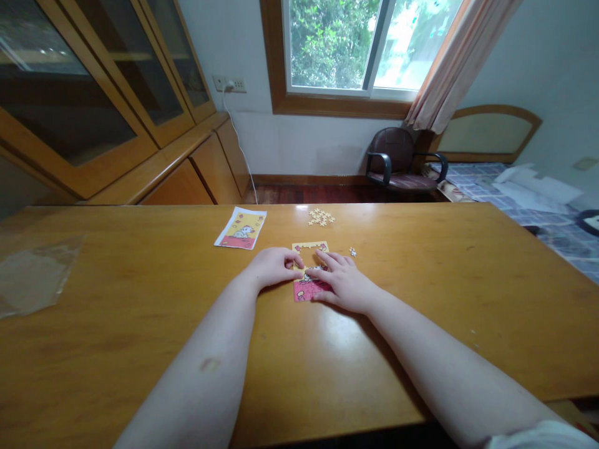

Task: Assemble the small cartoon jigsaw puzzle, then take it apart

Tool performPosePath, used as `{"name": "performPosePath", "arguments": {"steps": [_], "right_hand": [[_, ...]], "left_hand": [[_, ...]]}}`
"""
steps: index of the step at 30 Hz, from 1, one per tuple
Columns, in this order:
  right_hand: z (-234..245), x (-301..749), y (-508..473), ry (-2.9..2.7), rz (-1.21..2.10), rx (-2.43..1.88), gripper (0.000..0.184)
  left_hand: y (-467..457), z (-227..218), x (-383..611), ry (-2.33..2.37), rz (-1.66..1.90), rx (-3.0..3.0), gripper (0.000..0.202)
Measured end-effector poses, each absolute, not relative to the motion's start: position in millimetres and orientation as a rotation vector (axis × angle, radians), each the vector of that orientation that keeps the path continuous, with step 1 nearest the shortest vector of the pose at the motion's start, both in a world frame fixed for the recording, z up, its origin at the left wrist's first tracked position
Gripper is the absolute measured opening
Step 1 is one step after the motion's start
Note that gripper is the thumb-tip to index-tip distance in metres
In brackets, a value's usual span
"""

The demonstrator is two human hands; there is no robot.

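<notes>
A partly assembled jigsaw puzzle (311, 291) lies flat on the table, pink along the near side and yellow along the far edge. A gap in its upper middle shows the wood below. My left hand (274, 268) rests at the puzzle's left edge, thumb and fingertips apart and touching it. Over the right side spreads my right hand (349, 284), fingers stretched out on the pieces and hiding some of them. I see no loose piece in either hand. Just right of the puzzle lie a few white-patterned puzzle pieces (352, 252).
Beyond the puzzle sits a pile of loose yellow pieces (321, 217). A printed picture sheet (241, 228) lies to the left, and a clear plastic bag (35, 277) at the far left of the wooden table (187, 280). An armchair (397, 159) stands behind.
</notes>
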State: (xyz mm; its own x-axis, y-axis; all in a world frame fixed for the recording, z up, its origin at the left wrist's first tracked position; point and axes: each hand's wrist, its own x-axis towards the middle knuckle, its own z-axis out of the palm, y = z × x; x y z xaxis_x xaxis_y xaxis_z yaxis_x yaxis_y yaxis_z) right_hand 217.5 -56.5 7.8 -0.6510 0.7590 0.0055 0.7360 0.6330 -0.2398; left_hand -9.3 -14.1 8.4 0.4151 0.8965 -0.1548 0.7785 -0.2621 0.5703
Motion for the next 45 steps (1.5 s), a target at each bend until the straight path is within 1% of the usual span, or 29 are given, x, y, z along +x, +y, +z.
{"name": "performPosePath", "arguments": {"steps": [4, 7, 12, 15, 18, 22, 32, 35, 40, 45], "right_hand": [[10, 218, -57, -2.742, 0.277, -1.236, 0.063], [14, 224, -55, -2.658, 0.201, -1.318, 0.057], [17, 244, -43, -2.407, 0.042, -1.719, 0.036], [16, 256, -34, -2.236, -0.042, -1.991, 0.032], [14, 262, -28, -2.197, -0.025, -2.114, 0.033], [10, 262, -25, -2.217, 0.012, -2.097, 0.033], [6, 259, -22, -2.228, 0.085, -2.053, 0.025], [12, 257, -27, -2.272, 0.058, -2.019, 0.026], [26, 256, -40, -2.497, 0.053, -1.905, 0.027], [33, 253, -50, -2.553, 0.208, -1.96, 0.024]], "left_hand": [[-14, 8, -9, 1.41, 0.267, 2.094, 0.029], [-14, 9, -9, 1.407, 0.273, 2.08, 0.03], [-15, 10, -10, 1.397, 0.302, 2.035, 0.032], [-14, 9, -10, 1.401, 0.321, 2.022, 0.032], [-14, 8, -10, 1.407, 0.346, 2.019, 0.032], [-14, 7, -9, 1.436, 0.361, 2.019, 0.033], [-16, 8, -9, 1.461, 0.373, 2.02, 0.031], [-16, 8, -9, 1.464, 0.367, 2.022, 0.031], [-16, 9, -8, 1.477, 0.367, 2.02, 0.031], [-15, 8, -9, 1.471, 0.364, 2.02, 0.031]]}}
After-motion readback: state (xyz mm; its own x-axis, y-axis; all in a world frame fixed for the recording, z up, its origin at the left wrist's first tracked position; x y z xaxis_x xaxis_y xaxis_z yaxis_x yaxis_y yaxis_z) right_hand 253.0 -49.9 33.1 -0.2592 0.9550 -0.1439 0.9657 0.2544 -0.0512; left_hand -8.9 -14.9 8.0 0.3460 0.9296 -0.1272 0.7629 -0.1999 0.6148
